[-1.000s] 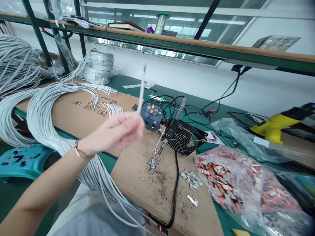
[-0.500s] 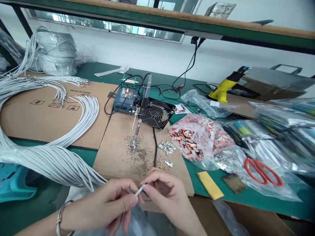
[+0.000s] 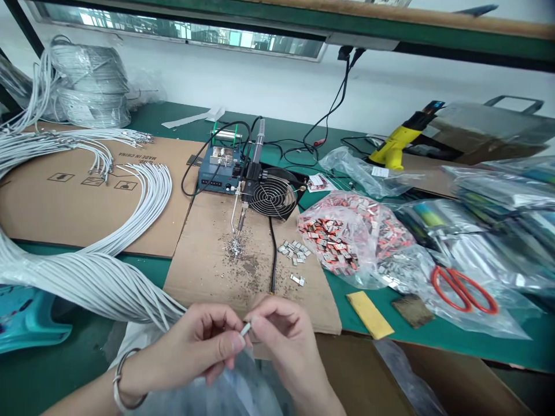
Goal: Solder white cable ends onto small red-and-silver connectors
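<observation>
Near the bottom centre, my left hand [image 3: 203, 346] pinches a short white cable end [image 3: 245, 329] between thumb and forefinger. My right hand [image 3: 281, 341] meets it from the other side, its thumb and fingertips closed at the tip of the cable end. Whatever small part may sit between the right fingertips is hidden. A thick bundle of white cables [image 3: 99, 283] runs in from the left and ends behind my left wrist. Beyond my hands lies a cardboard sheet [image 3: 199, 254] with small metal connectors [image 3: 295, 252] on its right part.
A soldering station [image 3: 220, 170], an iron over solder scraps [image 3: 235, 247] and a fan [image 3: 273, 197] stand ahead. To the right are a bag of orange-and-silver parts [image 3: 333, 237], a yellow sponge [image 3: 370, 315] and red-handled scissors [image 3: 463, 289]. A teal bin [image 3: 34, 318] is at left.
My hands have drawn closer together, and less of the white cable end shows between them. The view has tilted slightly downward.
</observation>
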`<state>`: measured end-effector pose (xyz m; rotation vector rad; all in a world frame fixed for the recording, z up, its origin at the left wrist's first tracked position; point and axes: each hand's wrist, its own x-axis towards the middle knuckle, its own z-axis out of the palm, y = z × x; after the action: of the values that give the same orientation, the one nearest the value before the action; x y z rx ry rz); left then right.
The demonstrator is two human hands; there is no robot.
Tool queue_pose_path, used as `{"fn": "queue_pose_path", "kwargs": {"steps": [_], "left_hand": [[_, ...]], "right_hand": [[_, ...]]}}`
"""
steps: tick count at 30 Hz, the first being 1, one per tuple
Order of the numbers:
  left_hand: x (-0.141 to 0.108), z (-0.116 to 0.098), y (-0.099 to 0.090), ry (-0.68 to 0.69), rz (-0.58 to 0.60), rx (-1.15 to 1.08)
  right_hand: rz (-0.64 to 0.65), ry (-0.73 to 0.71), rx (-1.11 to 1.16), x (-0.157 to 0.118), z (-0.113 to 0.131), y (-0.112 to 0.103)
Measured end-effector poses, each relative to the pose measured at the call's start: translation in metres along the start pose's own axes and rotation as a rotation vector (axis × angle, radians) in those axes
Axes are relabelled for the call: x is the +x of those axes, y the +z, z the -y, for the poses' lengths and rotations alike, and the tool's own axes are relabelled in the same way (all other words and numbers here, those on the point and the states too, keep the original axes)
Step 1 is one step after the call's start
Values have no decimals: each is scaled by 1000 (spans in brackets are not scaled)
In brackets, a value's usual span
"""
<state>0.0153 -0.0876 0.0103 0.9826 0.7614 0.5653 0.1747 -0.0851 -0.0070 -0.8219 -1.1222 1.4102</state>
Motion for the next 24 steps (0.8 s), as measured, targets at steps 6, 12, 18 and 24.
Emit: {"fn": "queue_pose_path", "kwargs": {"steps": [6,12,18,24], "left_hand": [[0,2,3,58,-112,96],[0,7,4,180,-226,420],[0,5,6,361,-262,801],[3,8,7,413,-271,764]], "right_hand": [[34,-81,-333,3,16,-10],[178,-71,-577,0,35,-12],[237,6,-718,1,41,-15],[118,-55,-493,-1,29,-16]]}}
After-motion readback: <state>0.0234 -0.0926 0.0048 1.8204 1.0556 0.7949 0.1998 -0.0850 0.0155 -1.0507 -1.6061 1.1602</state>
